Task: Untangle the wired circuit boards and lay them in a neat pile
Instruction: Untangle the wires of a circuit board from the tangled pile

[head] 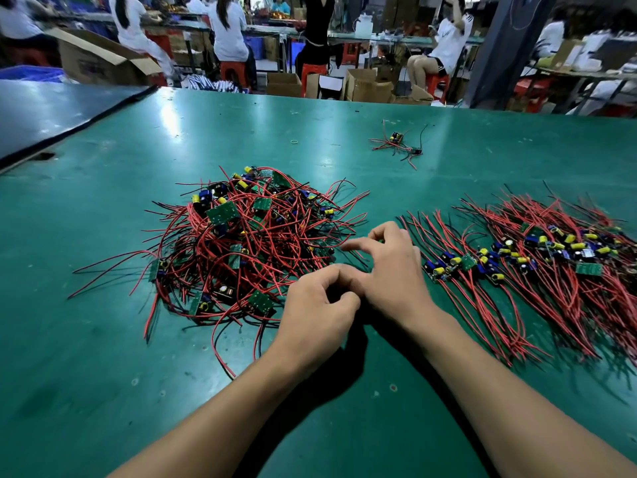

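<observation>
Beside the tangled heap (248, 243), left hand (319, 307) curled, right hand (389, 270) pinching, contents unclear; a hasty tug risks dragging snagged boards across the neat pile (537, 257)

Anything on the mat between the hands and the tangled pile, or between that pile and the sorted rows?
Nothing visible. The left hand and right hand sit on bare green table mat, beside the tangled heap of red-wired circuit boards. The neat rows of boards lie just right.
</observation>
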The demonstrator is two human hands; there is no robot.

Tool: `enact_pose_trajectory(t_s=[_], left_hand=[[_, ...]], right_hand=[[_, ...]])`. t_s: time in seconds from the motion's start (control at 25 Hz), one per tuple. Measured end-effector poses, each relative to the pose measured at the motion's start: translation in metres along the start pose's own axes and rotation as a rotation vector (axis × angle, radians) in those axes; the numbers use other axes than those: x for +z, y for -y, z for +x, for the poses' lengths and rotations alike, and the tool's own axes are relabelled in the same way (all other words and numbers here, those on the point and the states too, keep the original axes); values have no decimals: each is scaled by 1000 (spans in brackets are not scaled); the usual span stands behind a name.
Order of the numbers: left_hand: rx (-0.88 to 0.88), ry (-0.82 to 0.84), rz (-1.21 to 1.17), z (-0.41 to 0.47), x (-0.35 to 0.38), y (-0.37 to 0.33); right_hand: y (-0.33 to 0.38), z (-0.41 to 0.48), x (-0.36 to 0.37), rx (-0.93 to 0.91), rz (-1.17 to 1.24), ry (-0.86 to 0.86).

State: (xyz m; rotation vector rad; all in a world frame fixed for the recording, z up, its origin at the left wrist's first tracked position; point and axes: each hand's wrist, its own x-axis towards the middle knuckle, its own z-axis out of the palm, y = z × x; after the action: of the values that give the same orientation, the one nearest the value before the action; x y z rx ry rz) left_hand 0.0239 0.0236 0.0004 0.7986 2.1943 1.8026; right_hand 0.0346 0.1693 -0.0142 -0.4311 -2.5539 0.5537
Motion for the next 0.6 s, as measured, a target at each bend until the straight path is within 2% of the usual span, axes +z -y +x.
enact_pose_trajectory(t_s=[0.16, 0.24, 0.48, 0.6], left_hand=[[-12, -59, 0, 3, -2, 2], [0, -45, 7, 2, -2, 2], [-38, -55, -56, 1, -3, 4], [-49, -99, -103, 1, -2, 6]], right_hand=[[13, 33, 0, -41, -113, 382], [15, 38, 0, -11, -73, 485], [1, 14, -16, 29, -35, 335], [-10, 3, -29, 46, 57, 317]])
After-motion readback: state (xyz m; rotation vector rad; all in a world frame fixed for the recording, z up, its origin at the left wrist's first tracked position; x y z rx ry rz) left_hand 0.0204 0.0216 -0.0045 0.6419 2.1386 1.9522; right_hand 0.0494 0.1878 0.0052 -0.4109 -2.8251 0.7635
